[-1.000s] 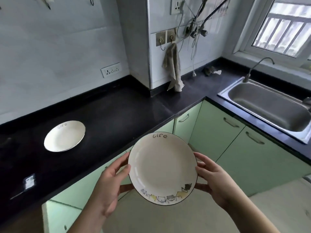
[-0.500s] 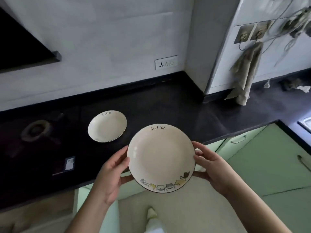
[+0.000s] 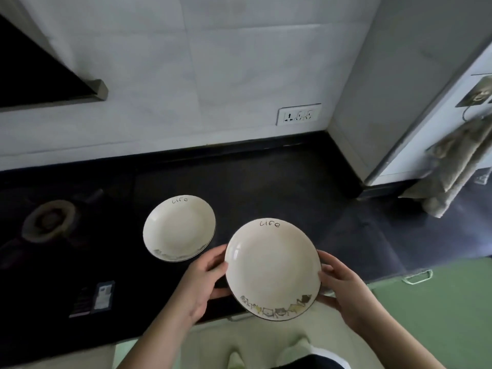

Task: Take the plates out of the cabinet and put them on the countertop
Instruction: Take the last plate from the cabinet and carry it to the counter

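Observation:
I hold a cream plate (image 3: pixel 271 270) with "Life" lettering and a cartoon border above the front edge of the black countertop (image 3: pixel 279 187). My left hand (image 3: pixel 205 280) grips its left rim and my right hand (image 3: pixel 343 291) grips its right rim, fingers curled under. A second matching plate (image 3: pixel 179 228) lies flat on the countertop just left of and behind the held one.
A gas burner (image 3: pixel 49 221) sits at the left of the countertop, with a small dark card (image 3: pixel 102 295) near the front edge. A towel (image 3: pixel 452 169) hangs at the right. Green cabinet doors (image 3: pixel 439 310) lie below. A wall socket (image 3: pixel 298 114) is behind.
The view has turned left and come nearer the countertop. The held plate has moved forward over the counter's front edge, close beside the plate lying there.

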`<state>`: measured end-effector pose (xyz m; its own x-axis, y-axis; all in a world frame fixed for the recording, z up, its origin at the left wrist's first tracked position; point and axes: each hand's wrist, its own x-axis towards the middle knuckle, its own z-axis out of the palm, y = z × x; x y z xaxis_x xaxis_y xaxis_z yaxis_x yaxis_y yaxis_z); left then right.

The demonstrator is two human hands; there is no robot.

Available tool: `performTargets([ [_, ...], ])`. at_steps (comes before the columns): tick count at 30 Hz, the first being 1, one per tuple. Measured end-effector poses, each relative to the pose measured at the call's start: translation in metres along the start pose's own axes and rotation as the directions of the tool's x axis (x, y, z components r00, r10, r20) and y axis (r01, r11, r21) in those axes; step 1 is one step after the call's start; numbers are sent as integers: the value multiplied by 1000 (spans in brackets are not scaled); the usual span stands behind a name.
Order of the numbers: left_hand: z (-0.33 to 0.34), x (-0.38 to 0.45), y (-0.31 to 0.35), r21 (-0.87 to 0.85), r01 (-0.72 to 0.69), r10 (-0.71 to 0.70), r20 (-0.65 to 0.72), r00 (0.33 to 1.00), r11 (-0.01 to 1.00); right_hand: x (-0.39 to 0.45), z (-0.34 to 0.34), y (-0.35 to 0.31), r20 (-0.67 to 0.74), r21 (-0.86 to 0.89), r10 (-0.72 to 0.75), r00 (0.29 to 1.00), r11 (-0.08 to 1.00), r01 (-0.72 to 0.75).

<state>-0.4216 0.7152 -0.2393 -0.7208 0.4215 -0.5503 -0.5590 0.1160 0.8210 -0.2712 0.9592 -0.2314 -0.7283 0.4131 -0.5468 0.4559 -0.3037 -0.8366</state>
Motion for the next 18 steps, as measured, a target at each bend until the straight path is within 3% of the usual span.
performTargets([
  [5, 34, 51, 0, 40, 70, -68, -55, 996, 997, 68, -28, -11, -54, -44, 70, 996, 996, -72],
  [18, 95, 155, 19, 85, 220, -187, -290, 939, 972, 197, -75, -53, 45, -83, 148, 988, 986, -144],
])
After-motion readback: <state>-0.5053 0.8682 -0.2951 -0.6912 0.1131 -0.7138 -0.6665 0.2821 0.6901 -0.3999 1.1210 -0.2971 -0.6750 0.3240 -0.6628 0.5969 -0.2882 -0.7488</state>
